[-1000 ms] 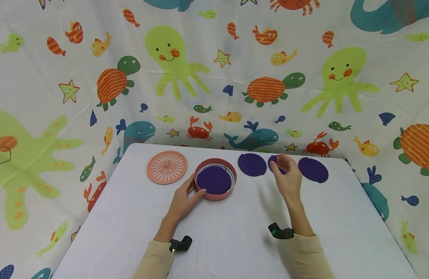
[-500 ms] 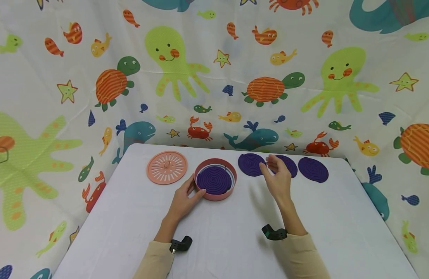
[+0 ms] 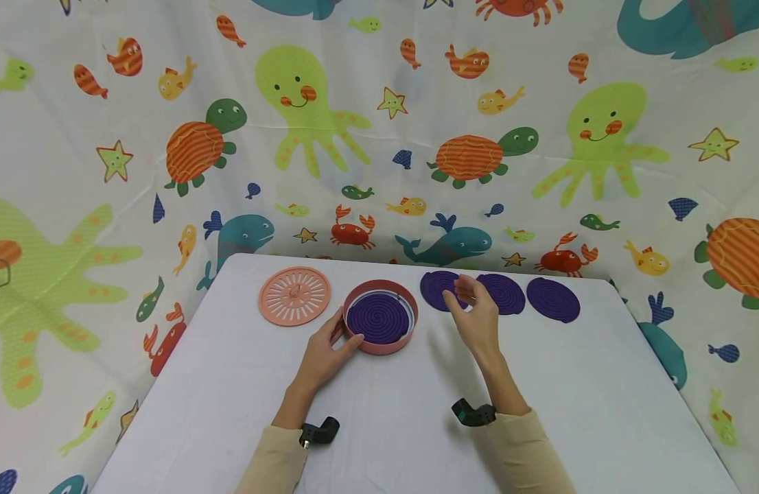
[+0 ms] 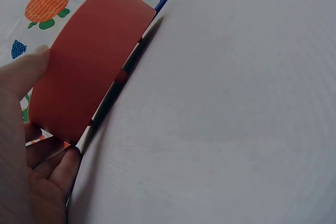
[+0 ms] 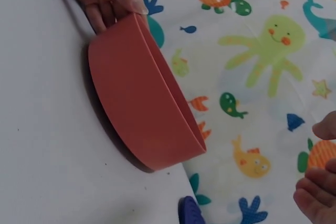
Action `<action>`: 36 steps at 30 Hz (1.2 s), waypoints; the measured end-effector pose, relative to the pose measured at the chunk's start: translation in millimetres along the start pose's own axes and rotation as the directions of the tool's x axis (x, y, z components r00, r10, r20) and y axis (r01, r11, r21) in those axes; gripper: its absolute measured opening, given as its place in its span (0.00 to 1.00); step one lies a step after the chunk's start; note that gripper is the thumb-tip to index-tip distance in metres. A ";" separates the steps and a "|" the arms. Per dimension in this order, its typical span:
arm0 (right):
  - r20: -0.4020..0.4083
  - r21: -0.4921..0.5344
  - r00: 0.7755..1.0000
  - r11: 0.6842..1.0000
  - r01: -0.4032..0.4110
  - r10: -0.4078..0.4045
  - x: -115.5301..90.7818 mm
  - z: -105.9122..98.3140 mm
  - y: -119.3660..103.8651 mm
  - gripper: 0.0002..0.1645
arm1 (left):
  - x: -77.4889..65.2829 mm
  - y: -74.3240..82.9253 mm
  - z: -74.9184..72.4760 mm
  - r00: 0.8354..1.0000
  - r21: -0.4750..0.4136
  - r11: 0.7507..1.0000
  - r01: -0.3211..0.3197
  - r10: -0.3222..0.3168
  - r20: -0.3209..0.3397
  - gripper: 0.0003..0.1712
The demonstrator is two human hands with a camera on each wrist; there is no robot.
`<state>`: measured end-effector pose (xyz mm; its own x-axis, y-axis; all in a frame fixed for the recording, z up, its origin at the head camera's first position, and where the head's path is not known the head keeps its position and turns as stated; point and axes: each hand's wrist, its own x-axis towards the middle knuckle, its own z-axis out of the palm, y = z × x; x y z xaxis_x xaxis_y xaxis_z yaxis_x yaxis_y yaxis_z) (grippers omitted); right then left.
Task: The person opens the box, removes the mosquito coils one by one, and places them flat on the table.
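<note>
In the head view my left hand (image 3: 320, 353) holds the near left side of a round pink mosquito coil holder (image 3: 381, 348), its thumb at the rim. A purple mosquito coil (image 3: 378, 318) lies inside the holder. The left wrist view shows the thumb against the holder's wall (image 4: 89, 61) and the fingers curled low at its base. My right hand (image 3: 478, 319) hovers to the right of the holder, thumb and fingers apart with nothing between them. Its fingertips overlap the leftmost loose coil (image 3: 436, 289) in the head view.
Two more purple coils, a middle one (image 3: 506, 295) and a right one (image 3: 553, 300), lie along the table's back edge. A slotted pink lid (image 3: 294, 274) lies left of the holder on the white table (image 3: 392, 425). Behind hangs a sea-animal curtain (image 3: 367, 89).
My right hand has moved left, from over the middle coil to over the leftmost loose coil, uncovering the middle one. My left hand and the holder have stayed in place.
</note>
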<state>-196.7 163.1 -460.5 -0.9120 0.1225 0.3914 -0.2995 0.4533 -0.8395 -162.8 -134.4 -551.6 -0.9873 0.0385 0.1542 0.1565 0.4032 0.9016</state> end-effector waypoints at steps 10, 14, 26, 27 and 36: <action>0.023 0.019 1.000 1.000 0.016 -0.016 -2.2 15.9 -2.6 0.27 | 0.5 -2.5 0.9 1.000 -0.003 1.000 -0.017 0.017 -0.014 0.50; 0.031 0.018 0.999 1.000 0.025 -0.026 -3.0 21.9 -1.8 0.27 | 0.3 -1.8 1.0 1.000 -0.001 1.000 -0.012 0.012 -0.013 0.50; 0.082 -0.008 0.997 1.000 0.011 -0.010 -4.8 41.1 -1.4 0.28 | -0.7 -1.4 0.7 1.000 -0.004 1.000 -0.021 0.021 -0.019 0.50; 0.086 -0.012 0.996 1.000 0.008 -0.007 -4.6 42.6 -0.8 0.29 | -0.7 -1.5 0.7 1.000 -0.004 1.000 -0.022 0.022 -0.018 0.50; 0.137 -0.046 0.991 0.999 0.005 0.001 -4.0 54.9 -2.1 0.29 | -0.2 -0.3 0.0 1.000 0.000 1.000 -0.016 0.016 -0.017 0.49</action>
<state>-207.8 113.1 -481.0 -0.9422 0.0012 0.3351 -0.2908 0.4941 -0.8193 -162.6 -134.5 -551.9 -0.9841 0.0289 0.1753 0.1720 0.4022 0.8992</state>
